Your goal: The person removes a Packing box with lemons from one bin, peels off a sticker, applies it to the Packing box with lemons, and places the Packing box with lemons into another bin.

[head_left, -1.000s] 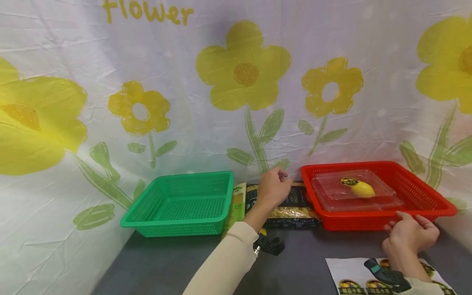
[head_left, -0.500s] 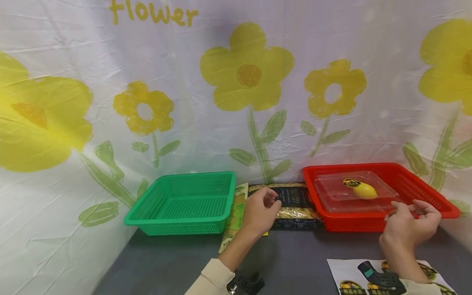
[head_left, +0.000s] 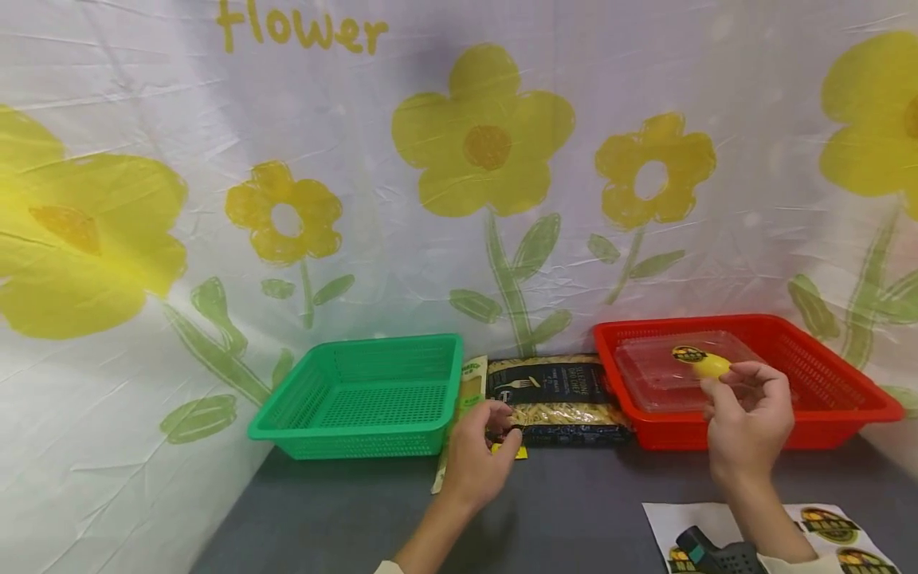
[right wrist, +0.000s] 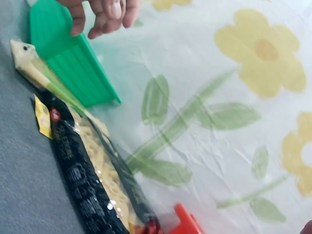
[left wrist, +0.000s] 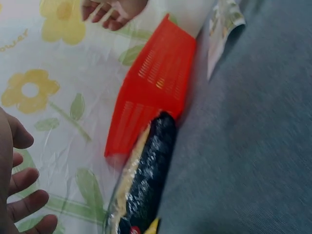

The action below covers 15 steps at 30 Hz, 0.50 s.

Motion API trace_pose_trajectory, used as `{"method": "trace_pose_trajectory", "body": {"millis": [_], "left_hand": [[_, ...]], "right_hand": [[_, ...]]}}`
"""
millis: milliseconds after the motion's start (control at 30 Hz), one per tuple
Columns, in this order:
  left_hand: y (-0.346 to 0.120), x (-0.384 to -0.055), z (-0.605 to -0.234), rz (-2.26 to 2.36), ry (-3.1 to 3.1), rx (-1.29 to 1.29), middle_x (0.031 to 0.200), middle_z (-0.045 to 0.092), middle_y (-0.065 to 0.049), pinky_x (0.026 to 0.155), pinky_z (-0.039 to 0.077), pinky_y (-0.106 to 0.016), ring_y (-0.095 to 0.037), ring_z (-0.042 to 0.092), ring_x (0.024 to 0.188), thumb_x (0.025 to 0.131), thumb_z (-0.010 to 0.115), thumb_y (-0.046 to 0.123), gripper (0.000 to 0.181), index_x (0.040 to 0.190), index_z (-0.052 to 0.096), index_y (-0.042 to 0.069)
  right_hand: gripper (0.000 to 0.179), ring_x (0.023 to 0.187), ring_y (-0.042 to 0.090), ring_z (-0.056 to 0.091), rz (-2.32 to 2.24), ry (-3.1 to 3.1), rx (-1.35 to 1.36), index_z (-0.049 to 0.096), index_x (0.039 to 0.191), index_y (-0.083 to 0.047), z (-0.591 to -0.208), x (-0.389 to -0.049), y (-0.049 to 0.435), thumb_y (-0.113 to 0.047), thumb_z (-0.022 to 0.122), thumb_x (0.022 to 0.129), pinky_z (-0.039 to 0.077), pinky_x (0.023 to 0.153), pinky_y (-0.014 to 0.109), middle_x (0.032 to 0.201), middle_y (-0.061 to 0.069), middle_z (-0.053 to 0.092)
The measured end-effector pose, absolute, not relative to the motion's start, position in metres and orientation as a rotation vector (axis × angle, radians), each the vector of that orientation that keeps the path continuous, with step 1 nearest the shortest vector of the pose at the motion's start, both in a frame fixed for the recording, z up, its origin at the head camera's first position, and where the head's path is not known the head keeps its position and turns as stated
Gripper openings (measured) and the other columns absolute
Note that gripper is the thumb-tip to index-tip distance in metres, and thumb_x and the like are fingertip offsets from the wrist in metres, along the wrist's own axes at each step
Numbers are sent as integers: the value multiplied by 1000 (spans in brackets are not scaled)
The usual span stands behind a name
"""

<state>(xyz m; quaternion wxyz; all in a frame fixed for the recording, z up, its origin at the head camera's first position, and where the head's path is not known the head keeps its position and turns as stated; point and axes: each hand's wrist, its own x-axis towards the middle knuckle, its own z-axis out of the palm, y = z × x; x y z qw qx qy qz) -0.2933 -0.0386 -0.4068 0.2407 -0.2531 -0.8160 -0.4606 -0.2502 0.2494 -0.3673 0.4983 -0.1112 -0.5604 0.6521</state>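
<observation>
In the head view my right hand (head_left: 749, 422) hovers over the front of the red basket (head_left: 835, 381), fingers loosely bent and nothing visible in them. Its fingertips overlap the view of a yellow lemon (head_left: 712, 366), which lies in a clear plastic box (head_left: 649, 375) with a dark round sticker (head_left: 688, 354) on its lid. My left hand (head_left: 476, 458) is in the air before the bag of pasta (head_left: 552, 391), fingers loosely curved and holding nothing. The left wrist view catches its fingers (left wrist: 29, 200) at the lower left, spread apart.
A green basket (head_left: 351, 442) stands left. Between the baskets, a pale green packet (head_left: 472, 383) lies beside the pasta bag. A yellow tag (head_left: 515, 451) shows near the left hand. A sheet of stickers (head_left: 803, 522) lies under the right forearm. A flower-printed curtain (head_left: 402, 279) hangs behind.
My left hand has drawn back from over the pasta bag towards me. My right hand has left the red basket's front rim, risen and shifted left towards the lemon box.
</observation>
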Motion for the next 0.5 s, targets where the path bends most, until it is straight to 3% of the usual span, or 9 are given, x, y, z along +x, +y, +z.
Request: {"method": "trace_pose_trajectory", "body": {"millis": [167, 333, 500], "left_hand": [[-43, -292, -421, -1137, -2198, -741, 95, 66, 0, 75, 53, -34, -18, 63, 86, 88, 72, 14, 25, 112, 66, 15], [-46, -291, -429, -1110, -2182, -731, 98, 65, 0, 71, 49, -29, -12, 57, 85, 85, 73, 14, 28, 113, 66, 17], [-50, -294, -431, -1070, -2101, -710, 105, 62, 2, 71, 49, -28, -10, 55, 89, 80, 75, 10, 33, 111, 66, 16]], "right_hand": [[23, 64, 13, 52, 1443, -1498, -160, 59, 108, -7, -369, -249, 237, 5, 67, 90, 49, 53, 14, 94, -1, 61], [28, 74, 13, 56, 1412, -1583, -37, 57, 115, 5, -374, -249, 230, 8, 67, 89, 50, 55, 15, 95, 2, 62], [29, 76, 13, 58, 1411, -1615, 10, 56, 116, 8, -374, -246, 226, 10, 66, 88, 51, 57, 16, 97, 2, 62]]}}
